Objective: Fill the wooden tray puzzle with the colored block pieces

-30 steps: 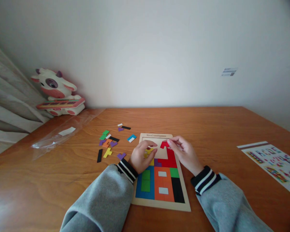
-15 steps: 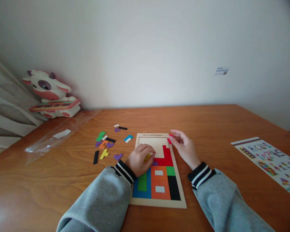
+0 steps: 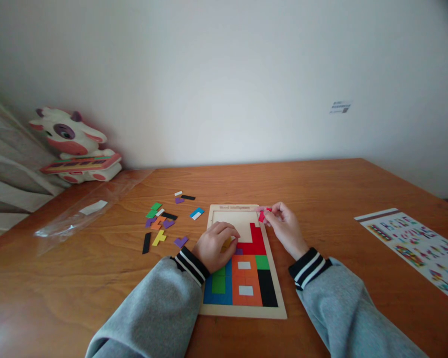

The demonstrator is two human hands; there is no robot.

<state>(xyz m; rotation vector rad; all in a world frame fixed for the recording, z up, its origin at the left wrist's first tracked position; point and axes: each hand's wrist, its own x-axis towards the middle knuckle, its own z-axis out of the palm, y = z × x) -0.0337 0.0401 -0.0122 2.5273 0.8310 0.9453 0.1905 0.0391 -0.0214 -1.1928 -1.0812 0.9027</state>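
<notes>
A wooden puzzle board [image 3: 280, 298] lies in front of me, its lower part filled with blue, green, orange, white, black and red pieces. My left hand [image 3: 217, 247] rests over the board's left side, fingers curled around a yellow piece [image 3: 227, 243] that is mostly hidden. Between the fingertips of my right hand [image 3: 284, 226] is a small red piece [image 3: 262, 216], held above the board's upper right corner. Bare wood shows in the upper part of the tray. A larger red piece [image 3: 259, 241] lies in the tray below it.
Loose coloured pieces, among them a yellow one [image 3: 159, 237] and a black one [image 3: 146, 243], lie left of the board. Farther left are a clear plastic bag [image 3: 74, 214] and a cow toy [image 3: 80, 144]. A printed sheet [image 3: 414, 243] lies at the right.
The red piece has turned in my right hand's fingers, which have closed in somewhat. My left hand has stayed at the same place on the board. The whole view has shifted slightly.
</notes>
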